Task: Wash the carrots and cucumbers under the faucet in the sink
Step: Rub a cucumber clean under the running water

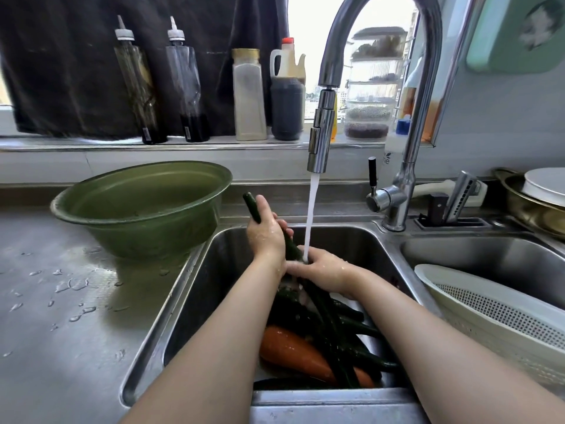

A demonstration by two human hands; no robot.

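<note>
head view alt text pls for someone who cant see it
The left hand and right hand grip a dark green cucumber under running water from the faucet over a steel sink. More cucumbers and a carrot lie in the sink below; a green basin sits on the wet counter to the left, a white colander to the right.

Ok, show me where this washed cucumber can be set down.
Bare counter lies left of the sink, in front of the basin, wet with drops. The basin and the colander on the right look empty too. Crowded: the sink floor, piled with cucumbers and a carrot, and the ledge, lined with bottles.
</note>
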